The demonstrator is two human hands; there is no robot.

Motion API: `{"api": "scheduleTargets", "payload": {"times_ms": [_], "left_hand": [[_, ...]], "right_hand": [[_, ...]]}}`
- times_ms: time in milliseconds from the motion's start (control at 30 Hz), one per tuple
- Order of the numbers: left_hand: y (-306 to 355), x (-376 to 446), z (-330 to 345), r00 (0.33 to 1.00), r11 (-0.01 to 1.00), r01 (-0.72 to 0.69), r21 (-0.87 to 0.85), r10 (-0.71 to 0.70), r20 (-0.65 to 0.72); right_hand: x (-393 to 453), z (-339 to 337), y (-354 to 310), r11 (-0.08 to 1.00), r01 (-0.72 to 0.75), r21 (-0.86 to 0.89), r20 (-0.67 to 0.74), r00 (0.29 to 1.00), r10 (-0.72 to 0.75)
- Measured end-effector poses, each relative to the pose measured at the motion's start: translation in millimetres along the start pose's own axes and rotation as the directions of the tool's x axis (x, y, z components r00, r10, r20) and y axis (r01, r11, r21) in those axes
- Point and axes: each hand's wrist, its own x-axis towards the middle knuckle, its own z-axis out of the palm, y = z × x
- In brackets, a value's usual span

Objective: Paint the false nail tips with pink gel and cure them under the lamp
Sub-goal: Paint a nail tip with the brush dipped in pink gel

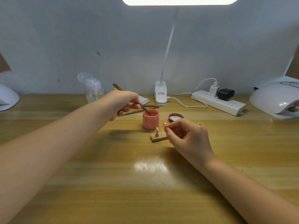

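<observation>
My left hand [124,102] grips a brown-handled brush [119,88], and its tip dips into the open pink gel jar [150,121] at the middle of the wooden table. My right hand [187,135] pinches a pale pink false nail tip [165,123] between thumb and forefinger, just right of the jar. Below the jar lies a small wooden holder block [159,137] with one upright peg carrying a nail tip [156,132]. The jar's dark lid [175,118] lies upside down behind my right hand.
A white curing lamp [276,101] stands at the far right, another white lamp [7,97] at the far left. A clear pump bottle [93,91], a desk lamp base [160,92], spare brushes [145,109] and a power strip [218,102] line the back.
</observation>
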Motion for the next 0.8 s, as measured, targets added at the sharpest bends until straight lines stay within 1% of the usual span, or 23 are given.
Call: {"api": "scheduleTargets", "payload": {"times_ms": [133, 367, 467, 567, 667, 800], "left_hand": [[1.6, 2.3, 8.8, 1.000, 0.998, -0.023, 0.050, 0.023, -0.007], [3.4, 2.0, 15.9, 0.999, 0.998, 0.020, 0.059, -0.022, 0.025], [2.3, 3.6, 14.1, 0.997, 0.998, 0.056, -0.010, -0.055, 0.054], [0.7, 6.7, 9.4, 0.997, 0.992, 0.057, -0.109, -0.051, 0.058], [3.1, 7.4, 6.7, 0.999, 0.997, 0.040, -0.060, -0.040, 0.002], [9.7, 6.0, 10.0, 0.999, 0.999, 0.008, 0.035, -0.006, -0.037]], "right_hand": [[-0.1, 0.4, 0.0, 1.000, 0.002, 0.013, 0.007, 1.000, -0.002], [0.2, 1.0, 1.6, 1.000, 0.006, 0.013, -0.005, 1.000, -0.005], [0.4, 1.7, 1.5, 1.000, 0.001, 0.016, -0.006, 1.000, -0.001], [0.3, 1.6, 1.4, 1.000, 0.001, 0.013, 0.000, 1.000, -0.001], [0.5, 1.5, 1.4, 1.000, -0.006, 0.017, 0.015, 1.000, 0.005], [0.4, 1.4, 1.3, 1.000, -0.007, 0.012, 0.019, 1.000, 0.007]]}}
